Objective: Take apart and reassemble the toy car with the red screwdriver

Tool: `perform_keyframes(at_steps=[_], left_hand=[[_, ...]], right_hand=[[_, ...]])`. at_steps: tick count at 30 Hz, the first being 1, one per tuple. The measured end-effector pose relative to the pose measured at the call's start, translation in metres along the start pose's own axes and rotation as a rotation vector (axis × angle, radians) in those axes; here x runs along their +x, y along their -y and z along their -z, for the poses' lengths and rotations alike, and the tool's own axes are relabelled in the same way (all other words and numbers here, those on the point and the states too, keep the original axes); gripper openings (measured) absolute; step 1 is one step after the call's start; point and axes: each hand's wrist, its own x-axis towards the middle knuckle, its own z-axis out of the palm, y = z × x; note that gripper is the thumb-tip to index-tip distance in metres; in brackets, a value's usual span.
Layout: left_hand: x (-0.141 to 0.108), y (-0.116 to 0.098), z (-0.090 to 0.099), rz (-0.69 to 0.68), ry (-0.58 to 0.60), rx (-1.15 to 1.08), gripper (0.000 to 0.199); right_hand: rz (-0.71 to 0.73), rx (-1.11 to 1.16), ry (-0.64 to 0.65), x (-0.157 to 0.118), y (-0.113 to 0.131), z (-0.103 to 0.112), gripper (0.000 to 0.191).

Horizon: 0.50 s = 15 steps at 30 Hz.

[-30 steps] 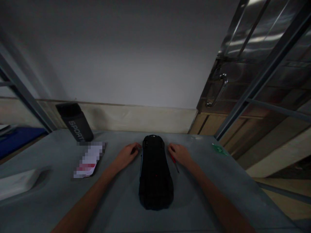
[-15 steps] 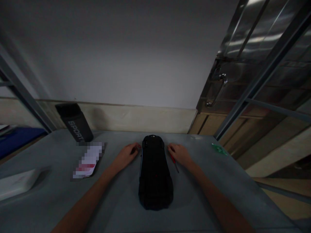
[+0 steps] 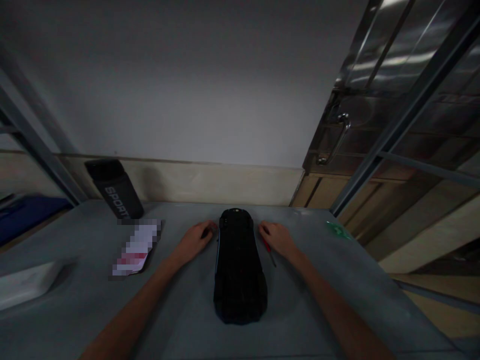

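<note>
A dark toy car point(image 3: 240, 265) lies wheels up, its underside showing, lengthwise on the grey table. My left hand point(image 3: 195, 239) rests on the tabletop by the car's far left side, fingers curled in and fingertips close to the body. Whatever those fingers may hold is hidden. On the opposite side my right hand point(image 3: 277, 237) is also closed, with its fingers over the upper end of a red-handled screwdriver point(image 3: 267, 246). The screwdriver's thin shaft points back toward me, next to the car. The picture is dim, so fine details of the underside do not show.
At the left stand a black bottle point(image 3: 118, 190) marked SPORT, a blurred-out phone point(image 3: 137, 250) and a white object point(image 3: 30, 282). A small green packet point(image 3: 338, 230) lies near the right edge of the table point(image 3: 356, 290). Metal posts and a wall border the table.
</note>
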Motion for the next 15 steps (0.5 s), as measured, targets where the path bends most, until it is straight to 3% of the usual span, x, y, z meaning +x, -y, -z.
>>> perform_keyframes(at_steps=[15], left_hand=[[-0.0006,-0.0027,0.0016,0.009,0.001,0.009,0.026]], right_hand=[[-0.002,0.014,-0.015,0.0000,-0.0006,-0.0010,0.033]])
